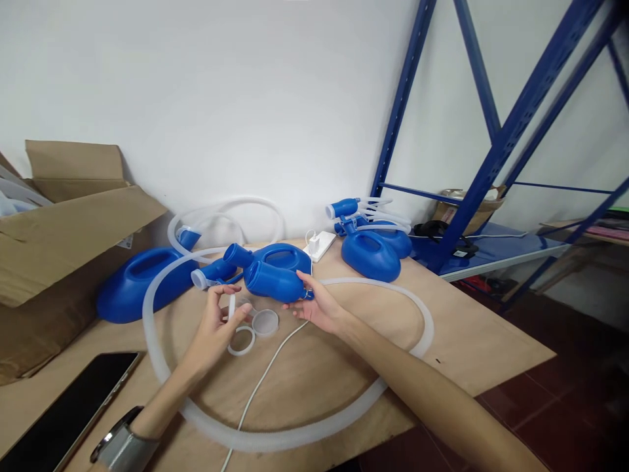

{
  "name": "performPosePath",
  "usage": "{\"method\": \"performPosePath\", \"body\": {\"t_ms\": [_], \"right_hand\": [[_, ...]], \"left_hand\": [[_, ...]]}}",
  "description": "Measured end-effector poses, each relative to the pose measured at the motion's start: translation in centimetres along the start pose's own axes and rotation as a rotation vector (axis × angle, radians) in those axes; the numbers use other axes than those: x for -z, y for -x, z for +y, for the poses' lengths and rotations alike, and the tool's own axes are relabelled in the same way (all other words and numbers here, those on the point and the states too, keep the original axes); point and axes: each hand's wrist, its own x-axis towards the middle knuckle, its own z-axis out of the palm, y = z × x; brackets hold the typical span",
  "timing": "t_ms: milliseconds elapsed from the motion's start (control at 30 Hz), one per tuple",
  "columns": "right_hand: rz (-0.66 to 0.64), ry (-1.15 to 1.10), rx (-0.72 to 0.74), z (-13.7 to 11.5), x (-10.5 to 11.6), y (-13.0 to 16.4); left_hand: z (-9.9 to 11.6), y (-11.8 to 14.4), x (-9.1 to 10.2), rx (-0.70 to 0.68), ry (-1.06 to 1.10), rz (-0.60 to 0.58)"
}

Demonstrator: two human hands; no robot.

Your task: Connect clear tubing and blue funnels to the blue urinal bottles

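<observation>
My right hand [319, 305] grips the narrow end of a blue plastic urinal funnel [275, 282], whose wide round mouth faces left. Between the fingers and thumb of my left hand [221, 321] is a white plastic ring [232, 307], seen nearly edge-on and a little apart from that mouth. Below it on the table lie another white ring [241, 341] and a round translucent cap [265, 322]. Just behind my hands sits a blue urinal bottle [287, 257] with a handle hole.
A ribbed translucent hose [275, 439] loops around my hands on the table. Other blue urinal bottles stand left [147, 278] and right [368, 252]. There are also a phone [73, 410], a cardboard box [73, 229], a power strip [320, 246], a white cable [265, 377] and blue shelving [491, 157].
</observation>
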Motion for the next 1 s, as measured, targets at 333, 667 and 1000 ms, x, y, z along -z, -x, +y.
{"method": "performPosePath", "body": {"t_ms": [333, 667, 1000], "right_hand": [[0.007, 0.256, 0.119, -0.6, 1.4, -0.8], [-0.067, 0.823, 0.337, -2.1, 4.6, -2.1], [-0.03, 1.03, 0.483, -2.9, 8.2, -3.4]], "left_hand": [[-0.5, -0.4, 0.1, 0.065, -0.256, 0.057], [-2.1, -1.1, 0.7, 0.039, -0.214, 0.179], [-0.9, -4.4, 2.1, 0.004, -0.277, 0.293]]}}
